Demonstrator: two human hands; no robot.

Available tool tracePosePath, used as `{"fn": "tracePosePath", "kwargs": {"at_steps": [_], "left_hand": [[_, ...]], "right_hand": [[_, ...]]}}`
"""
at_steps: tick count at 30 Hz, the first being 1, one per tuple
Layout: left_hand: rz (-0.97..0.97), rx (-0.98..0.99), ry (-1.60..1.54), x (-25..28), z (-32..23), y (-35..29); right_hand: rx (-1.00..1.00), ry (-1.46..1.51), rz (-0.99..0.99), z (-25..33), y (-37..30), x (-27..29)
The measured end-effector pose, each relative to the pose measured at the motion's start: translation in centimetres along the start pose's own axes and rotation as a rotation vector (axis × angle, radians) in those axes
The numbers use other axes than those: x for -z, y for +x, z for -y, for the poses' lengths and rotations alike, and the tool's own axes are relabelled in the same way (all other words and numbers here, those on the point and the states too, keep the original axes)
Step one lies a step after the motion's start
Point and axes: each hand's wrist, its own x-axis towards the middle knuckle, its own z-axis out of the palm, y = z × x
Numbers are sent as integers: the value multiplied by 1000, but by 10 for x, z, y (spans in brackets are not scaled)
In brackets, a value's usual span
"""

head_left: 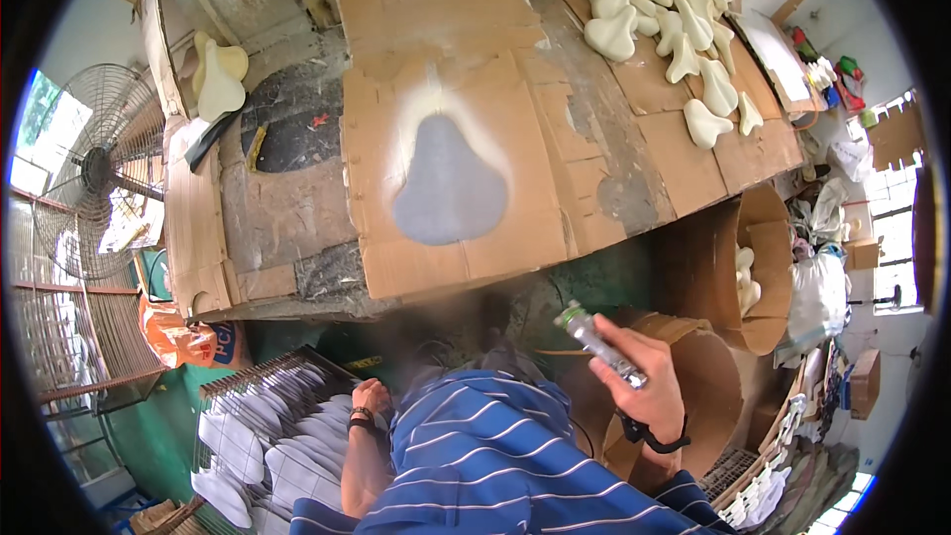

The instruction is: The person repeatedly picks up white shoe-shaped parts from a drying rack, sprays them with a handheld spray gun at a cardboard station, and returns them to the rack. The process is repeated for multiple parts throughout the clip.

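My right hand (642,376) is wrapped round a short silvery cylinder with a green tip (600,345), held in the air off the table's front edge; its exact kind is unclear. My left hand (370,398) hangs low with curled fingers, beside a wire rack (220,398) of pale grey saddle-shaped pieces (238,444). Whatever it may hold is hidden. On the cardboard-covered table (396,272) ahead of me lies a flat grey saddle shape (451,183), ringed by a whitish haze on the cardboard.
Cream saddle-shaped pads (718,87) are heaped at the table's far right, with another few (220,79) at far left. A large fan (97,168) stands left. Brown cardboard drums (711,386) stand by my right arm. An orange sack (176,335) sits below the table's left end.
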Motion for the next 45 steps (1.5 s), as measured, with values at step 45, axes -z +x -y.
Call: {"fn": "tracePosePath", "kwargs": {"at_steps": [45], "left_hand": [[12,-26,180,-7,-25,11]], "right_hand": [[1,7,-58,15,-2,6]]}}
